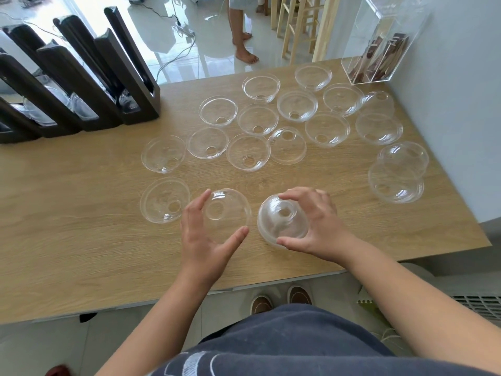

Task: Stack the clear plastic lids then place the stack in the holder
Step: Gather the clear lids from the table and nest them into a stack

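Observation:
Several clear dome lids lie scattered over the wooden table (81, 240). Near the front edge, my right hand (314, 221) grips one dome lid (282, 218) between thumb and fingers, hole facing up. My left hand (206, 234) is spread around another lid (225, 210), index finger at its far-left rim and thumb at its near rim. One more lid (164, 199) lies just left of it. The dark slotted holder (89, 85) stands at the back left, with lids showing in its slots.
A clear acrylic box (379, 44) stands at the table's back right corner, against the wall. A small stack of lids (398, 175) sits near the right edge. Another person's bare legs (241, 36) and wooden stools (298, 23) are beyond the table.

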The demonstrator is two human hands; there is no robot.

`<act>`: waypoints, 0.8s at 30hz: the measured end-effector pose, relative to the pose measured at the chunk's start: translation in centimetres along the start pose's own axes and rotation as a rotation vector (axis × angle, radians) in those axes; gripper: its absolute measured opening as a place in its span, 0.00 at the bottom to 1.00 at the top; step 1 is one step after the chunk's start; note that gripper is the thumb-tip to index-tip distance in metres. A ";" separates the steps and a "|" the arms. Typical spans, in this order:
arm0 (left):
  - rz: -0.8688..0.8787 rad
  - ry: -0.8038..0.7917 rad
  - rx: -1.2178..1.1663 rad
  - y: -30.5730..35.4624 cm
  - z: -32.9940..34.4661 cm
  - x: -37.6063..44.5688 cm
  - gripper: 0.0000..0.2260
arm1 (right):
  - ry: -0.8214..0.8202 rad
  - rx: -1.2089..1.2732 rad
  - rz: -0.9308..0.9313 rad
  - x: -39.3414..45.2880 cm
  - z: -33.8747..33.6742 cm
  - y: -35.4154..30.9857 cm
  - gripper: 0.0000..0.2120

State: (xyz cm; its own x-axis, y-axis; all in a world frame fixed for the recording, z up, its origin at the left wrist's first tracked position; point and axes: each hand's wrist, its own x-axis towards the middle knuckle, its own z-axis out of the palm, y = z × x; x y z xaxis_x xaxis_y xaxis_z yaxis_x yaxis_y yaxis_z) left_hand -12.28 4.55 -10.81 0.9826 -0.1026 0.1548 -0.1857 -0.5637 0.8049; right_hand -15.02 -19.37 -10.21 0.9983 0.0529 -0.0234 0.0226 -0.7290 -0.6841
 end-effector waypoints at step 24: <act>0.083 -0.340 0.006 2.8 6.2 0.4 0.41 | 0.269 -0.347 0.458 -3.4 -6.7 6.9 0.29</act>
State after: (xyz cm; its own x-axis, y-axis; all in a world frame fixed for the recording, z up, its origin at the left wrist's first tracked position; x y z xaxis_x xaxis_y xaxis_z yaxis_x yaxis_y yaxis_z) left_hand -12.34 -2.17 -12.08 0.9096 -0.4150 0.0192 -0.2660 -0.5464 0.7942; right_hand -17.89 -29.20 -9.96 0.8883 -0.4573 -0.0428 -0.4391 -0.8181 -0.3714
